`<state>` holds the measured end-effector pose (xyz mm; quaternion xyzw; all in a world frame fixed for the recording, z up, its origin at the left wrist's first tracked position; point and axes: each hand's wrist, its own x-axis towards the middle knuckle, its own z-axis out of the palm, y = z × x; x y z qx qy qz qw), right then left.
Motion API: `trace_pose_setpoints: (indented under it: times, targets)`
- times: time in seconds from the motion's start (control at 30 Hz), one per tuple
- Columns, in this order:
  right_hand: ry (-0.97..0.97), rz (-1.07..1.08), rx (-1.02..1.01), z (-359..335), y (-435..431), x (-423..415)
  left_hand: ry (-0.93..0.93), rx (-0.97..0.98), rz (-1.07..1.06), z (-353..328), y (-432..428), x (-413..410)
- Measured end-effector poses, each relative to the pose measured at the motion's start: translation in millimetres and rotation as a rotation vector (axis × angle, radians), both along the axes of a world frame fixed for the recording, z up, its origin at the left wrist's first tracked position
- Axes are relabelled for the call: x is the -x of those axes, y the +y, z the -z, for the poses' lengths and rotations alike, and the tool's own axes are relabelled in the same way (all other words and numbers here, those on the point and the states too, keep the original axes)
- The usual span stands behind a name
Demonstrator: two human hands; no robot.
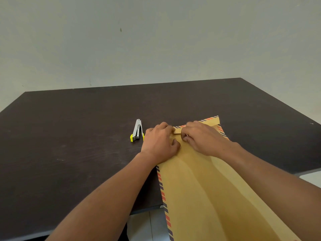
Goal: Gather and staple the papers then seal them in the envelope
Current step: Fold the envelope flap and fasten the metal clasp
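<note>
A large brown envelope (196,185) with a red and blue striped border lies lengthwise on the dark table (69,136), its near end hanging over the front edge. At its far end my left hand (160,141) and my right hand (202,138) pinch the flap (212,121), which is partly folded over; its right corner still stands up. No papers are visible; whether they are inside the envelope is hidden. A small silver and yellow stapler (137,130) lies just left of my left hand.
A pale wall rises behind the table's far edge. The table's right edge runs diagonally at the right. Light floor tiles (147,226) show below the front edge.
</note>
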<state>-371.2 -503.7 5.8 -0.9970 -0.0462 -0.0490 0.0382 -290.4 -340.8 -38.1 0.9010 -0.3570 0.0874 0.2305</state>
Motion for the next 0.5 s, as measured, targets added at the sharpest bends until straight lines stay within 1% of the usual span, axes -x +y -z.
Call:
trace_pose_setpoints:
  times: [0.23,0.3,0.5]
  targets:
    - [0.132,0.005,-0.010,-23,-10,-52,-0.057,-0.016,0.020,2,0,0]
    - [0.150,0.002,-0.040,-23,-16,-63,-0.071,-0.011,0.025,2,0,0]
    - [0.117,0.127,-0.338,-13,-33,-74,-0.136,0.002,-0.020,6,-1,3]
